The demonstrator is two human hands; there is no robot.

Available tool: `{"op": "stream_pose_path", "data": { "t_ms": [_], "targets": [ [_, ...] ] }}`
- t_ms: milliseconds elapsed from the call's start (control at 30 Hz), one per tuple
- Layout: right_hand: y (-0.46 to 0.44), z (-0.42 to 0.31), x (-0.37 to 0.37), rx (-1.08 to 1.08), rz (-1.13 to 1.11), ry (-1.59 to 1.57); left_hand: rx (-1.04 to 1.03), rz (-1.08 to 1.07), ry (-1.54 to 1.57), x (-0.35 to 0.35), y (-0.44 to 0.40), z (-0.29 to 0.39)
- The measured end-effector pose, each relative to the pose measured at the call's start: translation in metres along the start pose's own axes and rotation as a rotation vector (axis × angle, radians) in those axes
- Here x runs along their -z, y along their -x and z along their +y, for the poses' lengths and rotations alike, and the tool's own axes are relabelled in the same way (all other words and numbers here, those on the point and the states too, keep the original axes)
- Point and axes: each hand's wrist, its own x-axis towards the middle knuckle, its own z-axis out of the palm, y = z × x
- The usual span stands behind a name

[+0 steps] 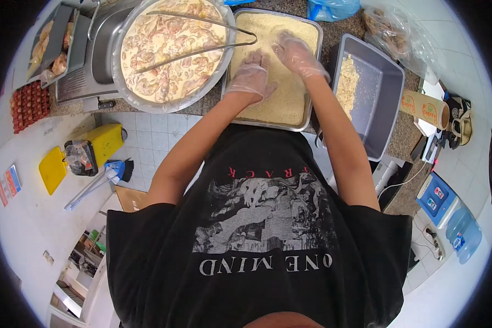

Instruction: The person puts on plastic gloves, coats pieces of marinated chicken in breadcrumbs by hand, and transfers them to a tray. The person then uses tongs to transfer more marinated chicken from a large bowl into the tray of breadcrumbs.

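Note:
Both hands wear clear plastic gloves and rest on a metal tray (315, 33) filled with pale yellowish breading (273, 112). My left hand (252, 79) lies palm down near the tray's left side, thumb apart from the fingers. Further up and to the right, my right hand (296, 53) presses flat into the breading with its fingers stretched out. Whether anything lies under the palms is hidden. Left of the tray stands a big round basin (116, 71) of raw meat pieces (167, 60) in creamy batter. Metal tongs (202, 51) lie across it, their bent end reaching over the tray.
A grey bin (380, 128) with some pale crumbs stands right of the tray. Behind it is a clear bag (399, 41) of brown food. At left are a sink (105, 54), a dark container (70, 46) and stacked egg trays (30, 106). A cardboard tube (425, 108) lies far right.

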Motion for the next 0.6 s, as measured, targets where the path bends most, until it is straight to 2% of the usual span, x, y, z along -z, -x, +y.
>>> {"op": "stream_pose_path", "data": {
  "t_ms": [67,100,133,167,233,267,333,367,433,467,533,600],
  "targets": [
    [-0.016,0.03,-0.073,0.043,0.217,0.16,0.036,-0.098,0.059,0.027,0.007,0.009],
    [-0.024,0.043,-0.097,0.072,0.325,0.246,0.004,-0.076,-0.007,0.017,-0.001,0.003],
    [-0.003,0.038,-0.094,0.222,0.578,0.451,-0.023,-0.068,-0.067,-0.007,-0.003,-0.005],
    [0.007,0.026,-0.073,0.141,0.378,0.336,-0.054,-0.055,-0.132,-0.019,-0.003,-0.009],
    [0.008,0.003,-0.018,-0.011,0.004,0.117,0.017,-0.114,0.061,0.02,0.001,-0.001],
    [0.015,-0.002,-0.019,-0.047,-0.034,0.108,0.052,-0.15,0.161,0.034,0.004,0.003],
    [0.019,-0.006,-0.025,-0.116,-0.101,0.091,-0.059,-0.091,-0.006,-0.004,-0.002,-0.017],
    [0.022,-0.003,-0.033,-0.083,-0.079,0.071,-0.11,-0.078,-0.082,-0.021,0.005,-0.021],
    [0.018,0.003,-0.024,-0.014,-0.005,0.048,-0.038,-0.144,0.125,0.011,0.003,-0.016],
    [0.017,0.002,-0.015,-0.028,-0.029,0.069,-0.001,-0.179,0.232,0.027,0.006,-0.012],
    [0.027,-0.024,0.027,-0.058,-0.081,0.108,0.005,-0.102,0.24,0.044,0.018,-0.01],
    [0.023,0.008,-0.033,0.149,0.29,0.365,-0.006,-0.014,0.271,0.043,0.035,-0.006]
  ]
}}
